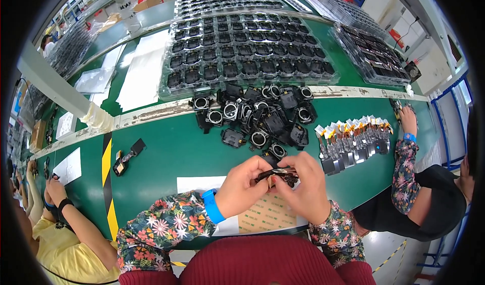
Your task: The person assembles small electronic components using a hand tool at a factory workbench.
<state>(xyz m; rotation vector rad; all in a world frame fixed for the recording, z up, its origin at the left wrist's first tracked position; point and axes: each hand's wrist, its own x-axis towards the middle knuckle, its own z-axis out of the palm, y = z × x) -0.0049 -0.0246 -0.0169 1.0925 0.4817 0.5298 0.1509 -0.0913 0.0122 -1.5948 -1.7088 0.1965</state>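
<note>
My left hand (241,185) and my right hand (308,188) meet just above the near edge of the green table (161,153). Both are closed, thumbs and fingertips pinching a small black electronic part (284,174) between them. Fingers cover much of it, so its full shape is hidden. Beneath my hands lies a tan sheet (275,212) with green print, beside white paper (188,184). Right beyond my fingertips spreads a heap of black plastic housings (275,122), several with silvery rings. To its right, a row of small modules (356,156) carries white and orange tabs.
Clear plastic trays (165,89) of black parts stand at the back, with stacked trays (376,58) at back right. A small black assembly (120,165) lies left, near yellow-black tape (106,171). Co-workers sit either side; one's hand (406,118) reaches in at right. A post (65,90) rises left.
</note>
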